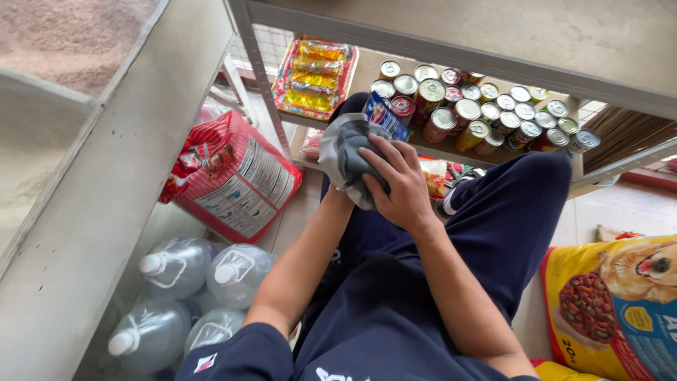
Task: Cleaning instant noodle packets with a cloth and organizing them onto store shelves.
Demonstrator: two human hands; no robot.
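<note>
My right hand [402, 185] presses a grey cloth [345, 152] against a blue-labelled can [386, 116], which sticks out above the cloth. My left forearm [310, 247] reaches up under the cloth. The left hand itself is hidden behind the cloth and seems to hold the can from below. All this is in front of a low shelf [430, 144] packed with several upright cans [469, 106]. My knees in dark blue trousers [508, 212] are bent below the hands.
A tray of yellow packets [314, 76] lies on the shelf at the left. A red and white sack [236, 176] leans on the floor. Several clear water jugs [190, 282] stand at lower left, beside a grey counter edge [106, 212]. A yellow pet-food bag [613, 303] lies at right.
</note>
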